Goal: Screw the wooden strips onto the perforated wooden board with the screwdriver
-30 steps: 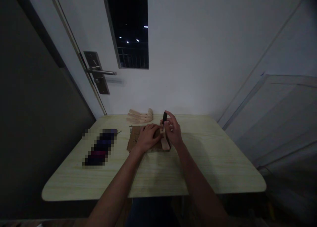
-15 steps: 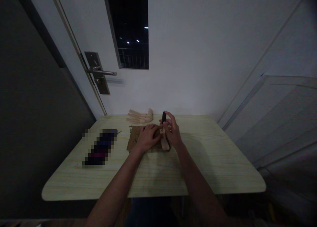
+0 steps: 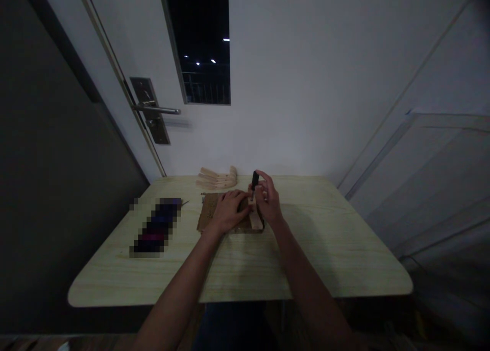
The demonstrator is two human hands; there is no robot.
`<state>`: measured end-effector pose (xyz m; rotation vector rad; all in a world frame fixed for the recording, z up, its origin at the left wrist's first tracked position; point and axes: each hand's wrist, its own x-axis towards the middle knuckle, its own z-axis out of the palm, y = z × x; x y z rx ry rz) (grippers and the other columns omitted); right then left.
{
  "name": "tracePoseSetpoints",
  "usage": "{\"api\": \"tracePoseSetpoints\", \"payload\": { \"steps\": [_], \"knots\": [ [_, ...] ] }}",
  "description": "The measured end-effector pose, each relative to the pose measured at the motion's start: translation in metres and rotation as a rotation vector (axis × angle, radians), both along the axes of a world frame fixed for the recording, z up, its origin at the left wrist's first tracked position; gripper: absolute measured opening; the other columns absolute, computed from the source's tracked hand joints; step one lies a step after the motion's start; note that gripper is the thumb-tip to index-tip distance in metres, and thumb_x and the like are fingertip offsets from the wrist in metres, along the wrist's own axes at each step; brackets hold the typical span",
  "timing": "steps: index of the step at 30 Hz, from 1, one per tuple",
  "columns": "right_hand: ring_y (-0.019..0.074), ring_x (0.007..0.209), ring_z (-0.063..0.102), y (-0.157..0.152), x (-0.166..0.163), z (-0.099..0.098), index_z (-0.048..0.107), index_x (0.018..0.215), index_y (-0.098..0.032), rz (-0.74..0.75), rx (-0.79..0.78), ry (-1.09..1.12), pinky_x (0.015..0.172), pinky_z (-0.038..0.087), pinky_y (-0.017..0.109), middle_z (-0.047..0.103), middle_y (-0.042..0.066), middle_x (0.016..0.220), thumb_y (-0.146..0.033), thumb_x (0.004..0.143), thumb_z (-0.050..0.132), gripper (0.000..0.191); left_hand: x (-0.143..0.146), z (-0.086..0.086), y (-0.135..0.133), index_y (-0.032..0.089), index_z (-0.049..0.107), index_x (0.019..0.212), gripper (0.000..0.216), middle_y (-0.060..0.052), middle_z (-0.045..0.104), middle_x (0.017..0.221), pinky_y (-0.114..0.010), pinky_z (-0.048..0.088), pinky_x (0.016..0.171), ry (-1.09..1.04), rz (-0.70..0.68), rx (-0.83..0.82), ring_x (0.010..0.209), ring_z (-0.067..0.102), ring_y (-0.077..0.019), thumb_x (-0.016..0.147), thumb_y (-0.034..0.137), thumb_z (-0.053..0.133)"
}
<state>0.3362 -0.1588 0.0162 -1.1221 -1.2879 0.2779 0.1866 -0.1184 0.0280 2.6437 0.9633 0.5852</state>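
The right hand (image 3: 270, 204) is closed around a screwdriver (image 3: 254, 179) with a dark handle, held nearly upright so the handle sticks up past the fingertips and the tip goes down out of sight behind the fingers. Directly beneath that hand lies a pale wooden piece (image 3: 255, 220), resting on a brown board (image 3: 209, 215) on the counter (image 3: 237, 269). The left hand (image 3: 228, 211) lies flat and spread on the board, just to the left of the right hand, its fingertips touching or nearly touching the wooden piece; it presses down and grips nothing. The wooden piece looks light, stiff and smooth, so it would likely slide or turn under the tool unless it is pinned from above, close to where the tip meets it. The screwdriver looks rigid and slim, best held by its thicker handle, where the fingers can twist it. Beyond the left hand, at the far edge of the counter, lies a stack of curved wooden pieces (image 3: 217, 179); well to the left of it lies a dark blurred object (image 3: 155, 229). Compared with the frame half a second earlier, both hands and the tool sit in nearly the same place; the right hand's fingers appear slightly shifted on the handle, and the whole view has tilted a little.
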Motion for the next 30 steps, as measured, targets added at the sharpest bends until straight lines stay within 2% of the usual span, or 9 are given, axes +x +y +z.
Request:
{"api": "tracePoseSetpoints", "payload": {
  "steps": [3, 7, 15, 21, 30],
  "knots": [
    [0.0106, 0.067, 0.06, -0.0023, -0.0001, 0.0019, 0.048, 0.132, -0.026, 0.024, 0.015, 0.004, 0.058, 0.049, 0.023, 0.069, 0.006, 0.101, -0.038, 0.093, 0.049, 0.041, 0.0001, -0.0004, 0.0005, 0.023, 0.057, 0.122, 0.036, -0.006, 0.061, 0.126, -0.046, 0.037, 0.104, -0.005, 0.001, 0.0, 0.121, 0.052, -0.0267, 0.092, 0.04, 0.05],
    [0.0108, 0.067, 0.06, -0.0015, 0.001, 0.0016, 0.049, 0.132, -0.027, -0.004, 0.003, -0.004, 0.054, 0.046, 0.02, 0.07, 0.005, 0.097, -0.037, 0.092, 0.051, 0.041, -0.0001, -0.0014, 0.0003, 0.023, 0.057, 0.122, 0.035, -0.006, 0.061, 0.126, -0.046, 0.036, 0.104, -0.015, -0.005, 0.001, 0.121, 0.052, -0.0259, 0.092, 0.04, 0.05],
    [0.0072, 0.054, 0.048, 0.0011, 0.002, -0.0012, 0.048, 0.135, -0.027, -0.058, -0.005, -0.029, 0.048, 0.04, 0.02, 0.067, 0.003, 0.094, -0.034, 0.091, 0.053, 0.045, -0.0003, -0.002, 0.0012, 0.023, 0.058, 0.121, 0.036, -0.006, 0.062, 0.125, -0.043, 0.037, 0.103, -0.006, 0.002, 0.016, 0.118, 0.052, -0.0259, 0.091, 0.041, 0.051],
    [0.0067, 0.053, 0.043, 0.0038, 0.0019, -0.0026, 0.053, 0.131, -0.028, -0.1, 0.002, -0.019, 0.049, 0.04, 0.02, 0.062, 0.001, 0.092, -0.035, 0.088, 0.058, 0.044, -0.0002, 0.0006, -0.0001, 0.024, 0.059, 0.12, 0.035, -0.006, 0.062, 0.122, -0.042, 0.038, 0.101, -0.006, 0.0, 0.005, 0.117, 0.053, -0.0258, 0.092, 0.043, 0.049],
    [0.0106, 0.064, 0.059, -0.0025, -0.0001, 0.0033, 0.049, 0.134, -0.028, 0.028, -0.027, 0.003, 0.055, 0.048, 0.022, 0.07, 0.006, 0.099, -0.039, 0.092, 0.05, 0.043, 0.0003, -0.0008, 0.0012, 0.023, 0.058, 0.122, 0.036, -0.007, 0.062, 0.127, -0.044, 0.036, 0.104, -0.001, 0.004, 0.001, 0.12, 0.051, -0.0261, 0.092, 0.041, 0.049]
  ]
}}
